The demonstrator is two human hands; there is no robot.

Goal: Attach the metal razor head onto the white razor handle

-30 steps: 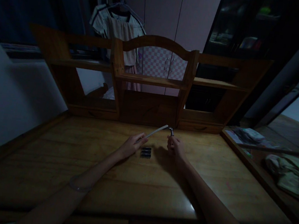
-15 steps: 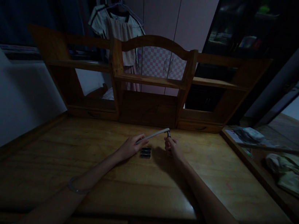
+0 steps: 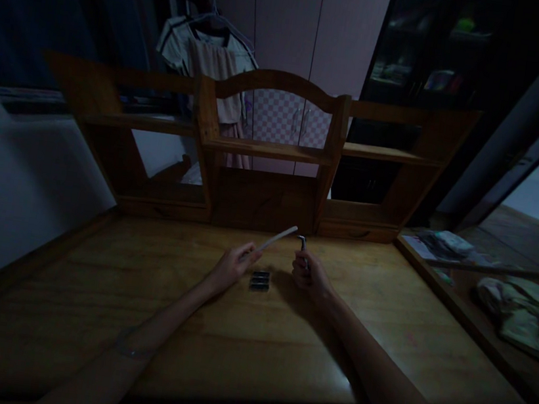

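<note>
My left hand is closed around the lower end of a slim, pale, slightly curved stick, which slants up and to the right. My right hand grips a small shiny metal tool with a bent tip; its exact kind is too small and dark to tell. The tool's tip is close to the stick's upper end, with a narrow gap between them. On the wooden desk, between my hands and a little nearer to me, lie several small dark bars side by side.
A wooden shelf unit rises along the back of the desk. To the right, beyond a raised wooden edge, lie a crumpled pale cloth bag and some papers and plastic. Clothes hang behind the shelf. The room is dim.
The metal tool, which was at the stick's upper end, is now apart from it. More of the tool shows above my right hand. The view has shifted slightly.
</note>
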